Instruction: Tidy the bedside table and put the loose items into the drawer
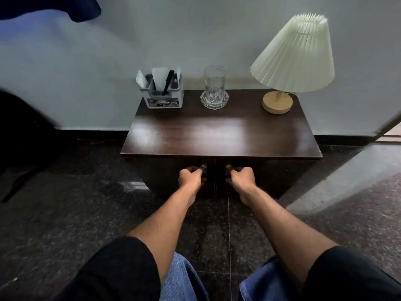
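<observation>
Denim-clad knees (184,276) sit lowest; beyond, the left hand (191,175) and right hand (242,175) curl around small knobs (barely visible) below the tabletop (217,135), which carries an organizer (162,95), glass (214,88) and lamp (288,61).

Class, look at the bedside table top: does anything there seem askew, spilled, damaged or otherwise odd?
Nothing stands out. The organizer, the glass in its glass dish and the lamp stand upright along the back edge; no spill shows.
</observation>
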